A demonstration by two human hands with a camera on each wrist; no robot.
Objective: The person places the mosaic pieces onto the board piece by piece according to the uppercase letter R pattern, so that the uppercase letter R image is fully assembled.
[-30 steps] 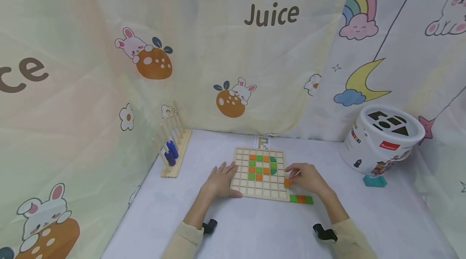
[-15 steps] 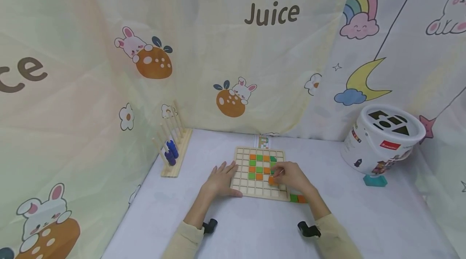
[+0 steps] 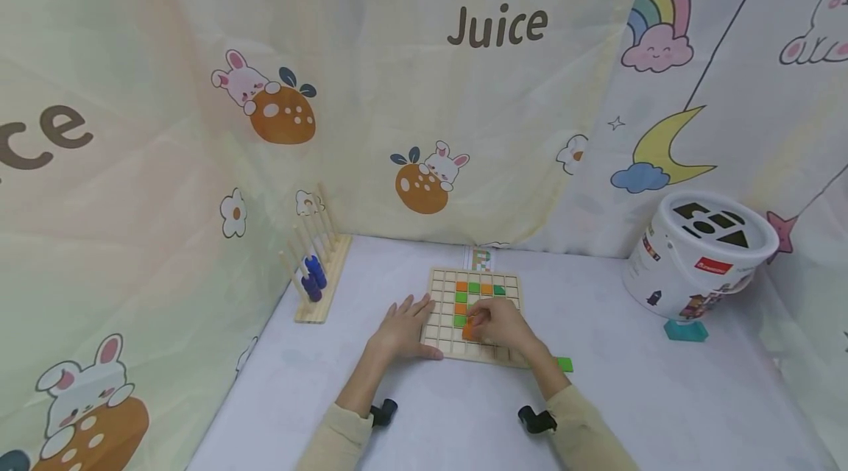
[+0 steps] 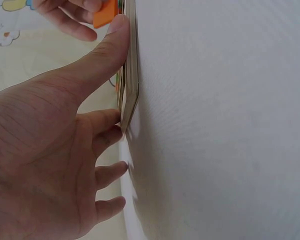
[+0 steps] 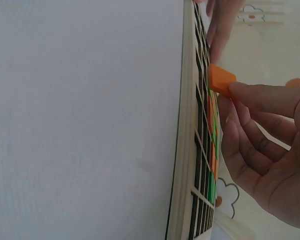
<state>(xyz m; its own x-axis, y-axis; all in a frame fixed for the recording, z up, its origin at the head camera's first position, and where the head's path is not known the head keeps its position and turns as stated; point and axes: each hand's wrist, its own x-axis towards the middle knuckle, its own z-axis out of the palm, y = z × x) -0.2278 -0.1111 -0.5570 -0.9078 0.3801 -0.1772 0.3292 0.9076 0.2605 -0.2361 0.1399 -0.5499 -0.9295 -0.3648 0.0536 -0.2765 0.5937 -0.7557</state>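
A wooden grid board (image 3: 442, 331) lies on the table, with orange and green tiles in several of its cells. Thumb and fingers of my right hand (image 3: 501, 324) pinch an orange square tile (image 5: 221, 80) by one edge, tilted just above the board. That hand covers part of the tile pattern in the head view. My left hand (image 3: 400, 329) rests with spread, fairly straight fingers along the board's left edge, its thumb (image 4: 102, 55) at the near left corner. Beyond the board's near right corner, a green tile (image 3: 565, 364) shows past my right forearm.
A small pattern card (image 3: 482, 259) lies behind the board. At the left stands a wooden peg rack (image 3: 329, 276) with blue pieces on it. A white bucket (image 3: 689, 272) with shaped holes in its lid stands at the right, beside a teal block (image 3: 685, 331).
My right hand has carried the orange tile leftward from the board's right edge to over the lower middle of the grid. My left hand has stayed on the left edge.
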